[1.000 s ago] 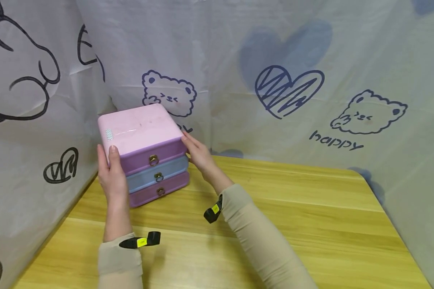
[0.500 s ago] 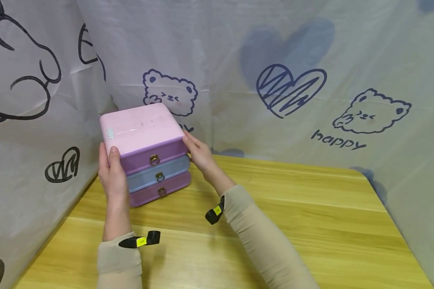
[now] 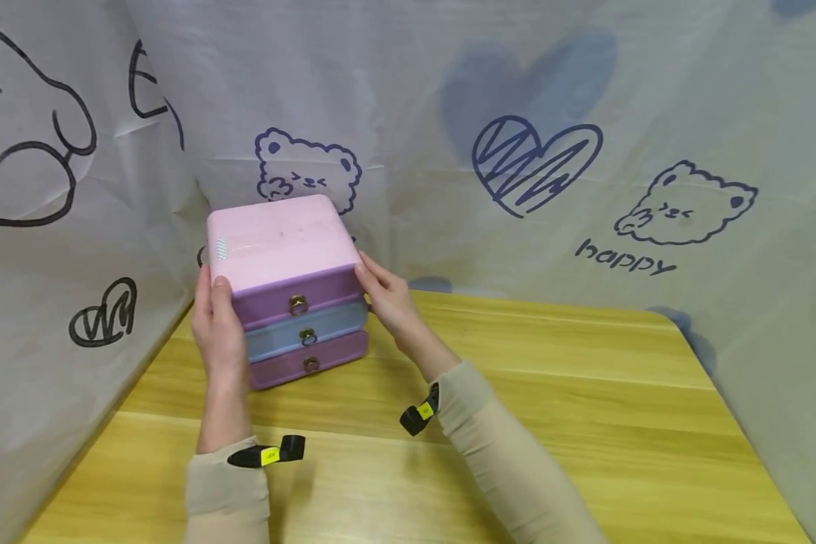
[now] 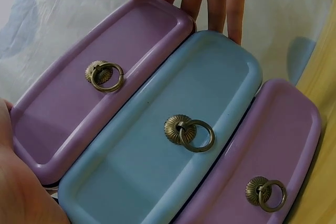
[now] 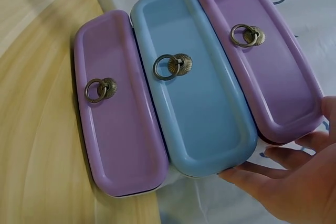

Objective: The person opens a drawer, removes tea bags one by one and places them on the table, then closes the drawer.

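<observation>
In the head view, a small three-drawer storage box (image 3: 282,234) stands at the left of the table. Its top is pale pink, and all drawers are pushed in. The top drawer (image 3: 265,306) and bottom drawer (image 4: 262,150) are purple, with a blue drawer (image 5: 197,93) between them. Each front carries a brass ring pull (image 4: 181,128). My left hand (image 3: 219,332) grips the box's left side, thumb at the upper front corner. On the opposite side my right hand (image 3: 391,302) holds it, its thumb on the top drawer's edge and the fingers along the side wall.
The wood-grain table (image 3: 551,393) stretches to the right and towards me. A white cloth (image 3: 421,151) printed with bears and hearts hangs close behind the box. Another cloth wall (image 3: 34,302) runs along the table's left edge.
The storage box has shifted a little to the right against the cloth, both hands moving along with it. My view has also turned slightly.
</observation>
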Available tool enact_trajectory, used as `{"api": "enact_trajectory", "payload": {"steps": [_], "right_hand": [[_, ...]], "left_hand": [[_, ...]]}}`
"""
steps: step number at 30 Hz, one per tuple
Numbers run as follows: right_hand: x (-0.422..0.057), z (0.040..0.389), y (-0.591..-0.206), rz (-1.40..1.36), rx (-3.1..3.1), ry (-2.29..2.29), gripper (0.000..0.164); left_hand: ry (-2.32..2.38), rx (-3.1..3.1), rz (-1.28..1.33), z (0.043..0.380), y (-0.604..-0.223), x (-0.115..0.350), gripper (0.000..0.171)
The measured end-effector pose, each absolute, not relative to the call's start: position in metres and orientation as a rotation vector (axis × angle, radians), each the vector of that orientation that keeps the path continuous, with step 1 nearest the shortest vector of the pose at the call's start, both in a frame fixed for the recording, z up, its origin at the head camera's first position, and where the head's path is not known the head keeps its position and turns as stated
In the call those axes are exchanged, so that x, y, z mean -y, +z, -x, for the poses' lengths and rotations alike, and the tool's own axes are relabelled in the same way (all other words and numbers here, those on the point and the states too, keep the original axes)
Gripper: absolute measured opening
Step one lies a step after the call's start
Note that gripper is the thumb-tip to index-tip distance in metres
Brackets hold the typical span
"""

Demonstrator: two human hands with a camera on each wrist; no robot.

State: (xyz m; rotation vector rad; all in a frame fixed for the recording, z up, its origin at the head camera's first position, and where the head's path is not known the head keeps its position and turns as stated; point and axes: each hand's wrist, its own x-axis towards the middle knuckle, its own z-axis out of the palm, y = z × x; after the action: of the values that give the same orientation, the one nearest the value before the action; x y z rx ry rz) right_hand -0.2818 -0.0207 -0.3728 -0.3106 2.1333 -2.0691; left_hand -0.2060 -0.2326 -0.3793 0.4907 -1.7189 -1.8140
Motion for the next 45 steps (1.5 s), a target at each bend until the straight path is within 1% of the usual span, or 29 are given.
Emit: {"api": "enact_trajectory", "payload": {"steps": [5, 11, 30, 45], "right_hand": [[0.002, 0.276, -0.376, 0.310, -2.172, -2.102, 0.051], [-0.020, 0.272, -0.380, 0.299, -2.180, -2.147, 0.052], [-0.093, 0.256, -0.384, 0.134, -2.285, -2.239, 0.053], [-0.144, 0.250, -0.381, 0.017, -2.373, -2.261, 0.055]], "left_hand": [[-1.838, 1.779, -0.474, 0.210, -0.381, 0.219, 0.059], [-1.862, 1.824, -0.396, 0.217, -0.384, 0.201, 0.059], [-1.886, 1.918, -0.179, 0.241, -0.384, 0.136, 0.059], [-1.927, 2.001, -0.091, 0.267, -0.387, 0.088, 0.060]]}}
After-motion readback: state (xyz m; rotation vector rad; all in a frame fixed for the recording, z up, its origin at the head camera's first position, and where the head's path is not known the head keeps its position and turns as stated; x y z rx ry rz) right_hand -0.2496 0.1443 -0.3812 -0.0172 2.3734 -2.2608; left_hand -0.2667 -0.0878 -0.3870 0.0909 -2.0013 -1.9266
